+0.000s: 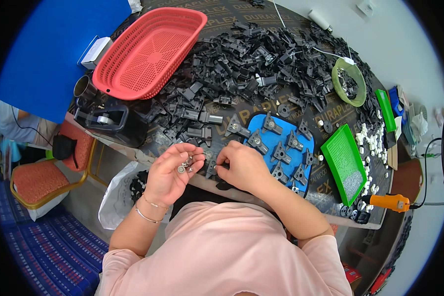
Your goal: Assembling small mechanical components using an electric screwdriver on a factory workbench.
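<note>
Left hand (171,170) is cupping a few small silver metal bits (186,165) in the palm, fingers curled loosely around them, hovering just off the near table edge. Right hand (241,165) is pinching down on a black plastic bracket (212,167) lying at the near edge of the table (325,195), fingertips closed on it; the two hands are sitting just beside each other, bracket between them.

Right of the hands, a blue mat (308,143) is carrying rows of finished brackets (281,153), each one showing a silver fitting in its middle. Further right, a green tray (343,160) is lying tilted, with a scatter of small white parts (372,140) beside it and an orange power screwdriver (387,201) at the near right corner.

Far side is taken up by a big heap of black parts (261,54) spreading across most of the table. A red mesh basket (150,52) is sitting at far left, a tape dispenser (103,118) near it at the left edge. A green tape ring (349,81) is resting on the heap at far right.

A white bag (116,197) is hanging below the table edge at left.
</note>
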Action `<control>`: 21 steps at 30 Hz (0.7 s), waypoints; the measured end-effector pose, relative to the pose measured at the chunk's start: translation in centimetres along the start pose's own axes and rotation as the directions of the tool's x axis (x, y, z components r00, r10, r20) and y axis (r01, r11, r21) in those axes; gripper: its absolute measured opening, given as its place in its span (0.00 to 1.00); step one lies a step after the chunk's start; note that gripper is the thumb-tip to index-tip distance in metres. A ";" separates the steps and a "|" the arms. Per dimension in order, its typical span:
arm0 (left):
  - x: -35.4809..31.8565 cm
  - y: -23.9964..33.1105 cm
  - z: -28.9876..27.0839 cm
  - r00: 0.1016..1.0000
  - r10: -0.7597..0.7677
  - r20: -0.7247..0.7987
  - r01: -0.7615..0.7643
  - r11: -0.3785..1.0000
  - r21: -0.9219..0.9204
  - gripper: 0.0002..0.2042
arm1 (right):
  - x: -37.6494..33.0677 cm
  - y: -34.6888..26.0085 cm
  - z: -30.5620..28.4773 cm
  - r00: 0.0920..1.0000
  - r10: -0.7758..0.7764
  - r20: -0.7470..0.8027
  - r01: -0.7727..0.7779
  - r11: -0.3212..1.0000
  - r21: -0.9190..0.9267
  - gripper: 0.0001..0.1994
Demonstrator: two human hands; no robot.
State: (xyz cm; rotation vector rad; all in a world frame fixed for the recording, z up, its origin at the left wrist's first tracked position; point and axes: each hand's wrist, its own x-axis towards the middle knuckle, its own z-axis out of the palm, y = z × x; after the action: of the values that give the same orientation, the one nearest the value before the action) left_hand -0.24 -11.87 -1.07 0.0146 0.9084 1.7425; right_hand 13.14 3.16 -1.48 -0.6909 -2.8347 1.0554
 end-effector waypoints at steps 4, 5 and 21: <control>0.1 -0.1 1.0 1.000 -0.027 0.002 0.027 1.000 -0.007 0.13 | 0.0 0.5 0.2 0.999 -0.027 -0.027 0.026 1.000 -0.009 0.06; 0.2 -0.2 1.3 0.999 -0.041 0.014 0.041 0.999 -0.026 0.15 | -0.2 0.5 -0.3 0.996 -0.029 -0.085 0.035 0.997 0.070 0.06; 2.3 -3.0 3.9 0.978 -0.157 0.139 0.164 0.986 -0.039 0.19 | -3.3 0.9 -2.5 0.881 -0.330 -0.339 0.346 0.938 -0.014 0.09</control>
State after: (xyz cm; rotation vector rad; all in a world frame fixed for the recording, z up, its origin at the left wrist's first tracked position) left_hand 3.00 -7.52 -0.98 0.0256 0.7461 1.5931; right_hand 16.92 3.95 0.25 -0.3127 -2.5005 0.8482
